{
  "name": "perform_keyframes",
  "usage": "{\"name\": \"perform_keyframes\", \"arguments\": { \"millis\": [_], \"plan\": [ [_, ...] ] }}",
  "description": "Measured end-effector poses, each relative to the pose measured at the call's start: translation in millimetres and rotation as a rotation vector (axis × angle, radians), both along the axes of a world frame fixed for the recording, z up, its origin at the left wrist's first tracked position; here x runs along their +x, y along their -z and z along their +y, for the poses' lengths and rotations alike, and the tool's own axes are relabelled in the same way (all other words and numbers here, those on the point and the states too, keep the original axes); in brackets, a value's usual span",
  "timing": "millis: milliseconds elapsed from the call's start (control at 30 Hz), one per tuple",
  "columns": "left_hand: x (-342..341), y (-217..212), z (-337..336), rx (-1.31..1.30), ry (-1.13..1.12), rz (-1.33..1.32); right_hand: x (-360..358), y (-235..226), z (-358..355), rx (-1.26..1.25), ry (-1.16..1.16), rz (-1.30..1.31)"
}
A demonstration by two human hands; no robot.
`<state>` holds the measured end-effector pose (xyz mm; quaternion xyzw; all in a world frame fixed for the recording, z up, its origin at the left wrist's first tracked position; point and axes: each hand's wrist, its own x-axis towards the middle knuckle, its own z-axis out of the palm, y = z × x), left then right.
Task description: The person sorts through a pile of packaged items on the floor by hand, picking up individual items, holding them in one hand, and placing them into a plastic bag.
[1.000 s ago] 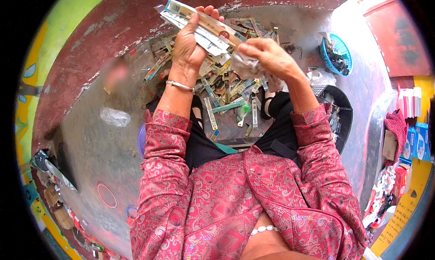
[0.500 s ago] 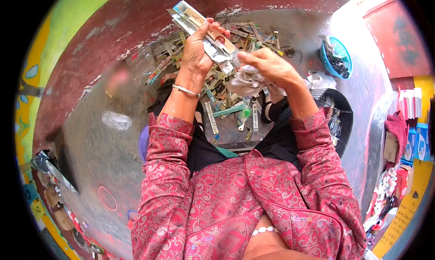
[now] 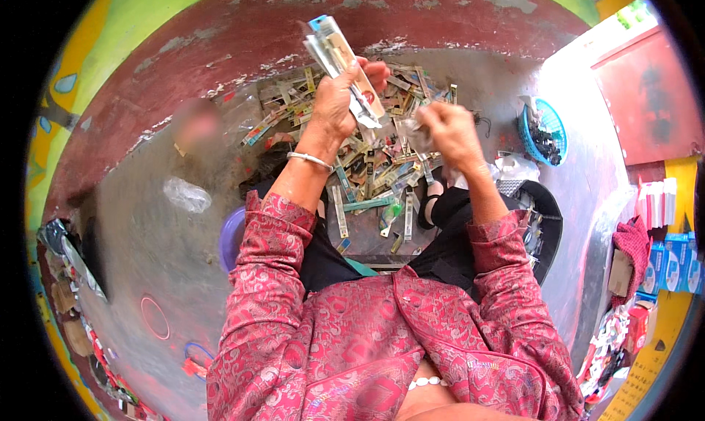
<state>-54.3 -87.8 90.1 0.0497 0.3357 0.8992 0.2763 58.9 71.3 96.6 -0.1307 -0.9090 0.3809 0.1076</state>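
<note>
My left hand (image 3: 338, 105), with a bangle at its wrist, is closed round a few long, slim packets (image 3: 339, 54). The packets slant up and away to the left; they look like narrow cardboard-and-plastic sleeves in beige, white and blue. To their right, my right hand (image 3: 449, 131) has its fingers bent together on a crumpled greyish cloth (image 3: 416, 135), partly blurred by motion. A gap separates this hand from the packets. Beneath both hands, a heap of similar slim packets (image 3: 374, 175) spreads over the floor between and beyond my feet.
A light blue basket (image 3: 562, 138) with dark items stands right of the heap. Near my right leg is a black tub (image 3: 549, 234). A purple basin (image 3: 232, 237) sits by my left leg, and a clear plastic bag (image 3: 187, 194) lies farther left. Boxes (image 3: 672, 263) line the right wall.
My right hand has drawn away from the packets to the right, with the cloth bunched smaller beside it. My left hand still grips the packets, now held more steeply. The view has shifted slightly.
</note>
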Motion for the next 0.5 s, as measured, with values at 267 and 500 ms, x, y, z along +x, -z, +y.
{"name": "perform_keyframes", "arguments": {
  "millis": [267,500],
  "plan": [
    [37,18,20,-0.479,0.219,0.378,-21,-37,-3,-0.246,-0.083,-0.071],
    [38,28,26,-0.727,0.221,0.754,-26,-11,15,-0.524,-0.118,-0.101]
  ]
}}
